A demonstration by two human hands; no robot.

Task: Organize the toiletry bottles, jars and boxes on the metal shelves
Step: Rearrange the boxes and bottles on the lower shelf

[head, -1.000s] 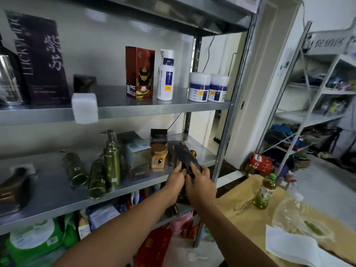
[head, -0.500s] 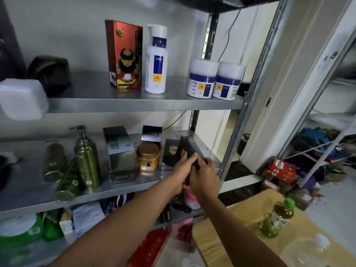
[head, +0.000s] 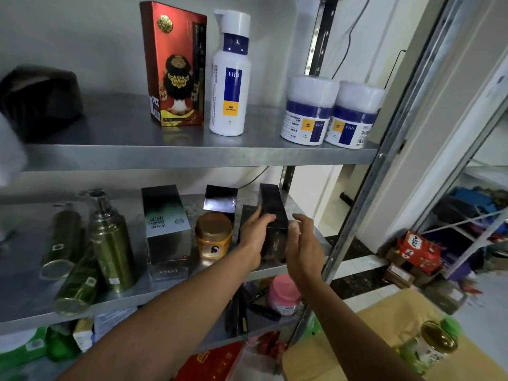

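On middle shelf (head: 170, 289), black box (head: 275, 207), long axis near-vertical, pinched between left grip (head: 254, 237) and right grip (head: 302, 246).

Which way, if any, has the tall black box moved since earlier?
Yes. The tall black box went farther in over the metal shelf, now upright, right of the orange jar.

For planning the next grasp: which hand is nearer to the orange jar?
Left. The left hand grips the dark box beside the orange jar; the right hand is on the box's far side.
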